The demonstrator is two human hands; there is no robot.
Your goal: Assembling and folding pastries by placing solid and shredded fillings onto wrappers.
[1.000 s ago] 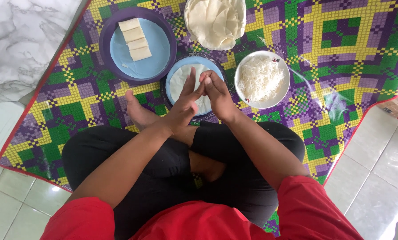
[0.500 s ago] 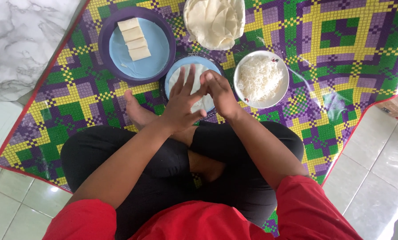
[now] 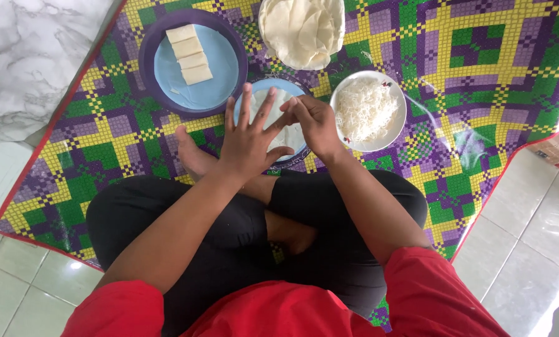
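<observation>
Grip check: left hand (image 3: 249,140) spread flat, fingers fanned, palm down over the near-left part of the small blue plate (image 3: 247,95); pinched nothing. Right hand (image 3: 314,125) curled, fingertips bunched at the wrapper (image 3: 281,100); could not tell whether an edge was pinched or only pressed. Wrapper lay pale and thin on that plate, directly under both hands, just ahead of the crossed legs (image 3: 229,231). Long axis hard to read, mostly covered. Right fingertips sat nearer the wrapper's middle; left fingers reached over its left side. Bowl of white shreds (image 3: 367,109) just beside the right hand, to its right, not touched. Purple plate (image 3: 149,50) with four folded pieces (image 3: 190,53) farther ahead-left. Stack of wrappers (image 3: 301,28) straight ahead, beyond the small plate. All on a checked mat (image 3: 479,75) on the floor.
</observation>
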